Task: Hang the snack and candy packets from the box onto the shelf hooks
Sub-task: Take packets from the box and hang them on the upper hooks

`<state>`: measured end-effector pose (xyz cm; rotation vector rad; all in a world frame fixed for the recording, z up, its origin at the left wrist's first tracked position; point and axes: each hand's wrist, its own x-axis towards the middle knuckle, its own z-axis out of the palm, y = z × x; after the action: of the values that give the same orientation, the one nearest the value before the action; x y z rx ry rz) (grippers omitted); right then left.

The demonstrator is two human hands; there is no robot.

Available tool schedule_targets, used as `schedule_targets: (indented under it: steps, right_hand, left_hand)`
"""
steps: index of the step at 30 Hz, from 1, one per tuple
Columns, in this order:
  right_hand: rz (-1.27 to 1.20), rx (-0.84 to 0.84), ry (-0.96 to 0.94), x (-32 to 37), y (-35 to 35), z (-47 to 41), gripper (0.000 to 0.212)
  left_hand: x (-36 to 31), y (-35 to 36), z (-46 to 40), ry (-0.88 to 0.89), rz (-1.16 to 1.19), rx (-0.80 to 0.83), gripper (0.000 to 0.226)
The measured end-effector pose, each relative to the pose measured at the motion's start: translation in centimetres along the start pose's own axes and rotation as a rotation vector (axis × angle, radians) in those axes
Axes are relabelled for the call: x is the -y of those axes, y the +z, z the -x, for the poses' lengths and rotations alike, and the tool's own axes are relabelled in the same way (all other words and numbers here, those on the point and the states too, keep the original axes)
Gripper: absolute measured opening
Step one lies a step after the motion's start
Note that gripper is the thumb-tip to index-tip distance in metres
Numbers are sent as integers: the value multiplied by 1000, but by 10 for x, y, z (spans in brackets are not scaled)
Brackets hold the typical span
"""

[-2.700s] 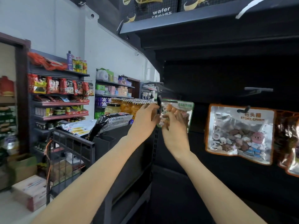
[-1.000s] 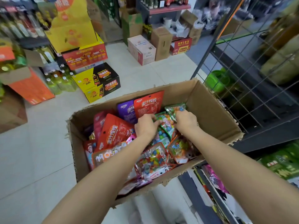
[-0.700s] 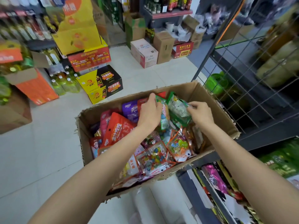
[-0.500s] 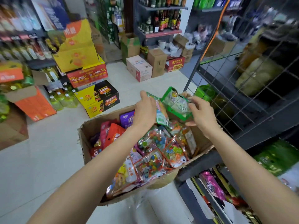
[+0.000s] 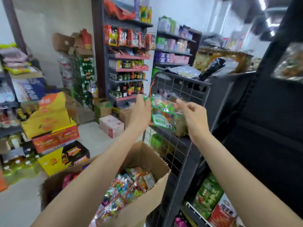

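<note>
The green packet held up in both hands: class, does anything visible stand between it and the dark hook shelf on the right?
Nothing visible does. The left hand and right hand hold the green packet up in front of a wire rack, above the box. The dark shelf lies to the right across open air; its hooks are out of view.

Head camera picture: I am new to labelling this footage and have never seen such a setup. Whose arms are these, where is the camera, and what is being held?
No machine here: a person wears one wide-angle camera on the head, looking forward and down, so the two bare arms are their own. The left hand and right hand are raised together with a green-edged snack packet between them; the left fingers pinch its top edge, while blur hides how the right fingers grip it. Below sits an open cardboard box of colourful candy packets. Behind the hands stands a dark wire rack. The surroundings are shop shelves and stacked cartons.
</note>
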<state>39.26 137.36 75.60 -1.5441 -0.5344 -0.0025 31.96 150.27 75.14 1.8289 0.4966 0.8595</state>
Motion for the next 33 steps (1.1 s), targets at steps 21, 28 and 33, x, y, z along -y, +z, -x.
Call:
schedule_targets:
  steps: [21, 28, 33]
  right_hand:
    - [109, 1, -251, 136, -254, 29, 65]
    - [11, -44, -301, 148, -257, 10, 66]
    - [65, -144, -358, 151, -252, -7, 73]
  left_hand:
    - [-209, 159, 58, 317, 210, 116, 12]
    - [-234, 161, 44, 436, 124, 70, 7]
    - [-227, 155, 31, 395, 60, -60, 14]
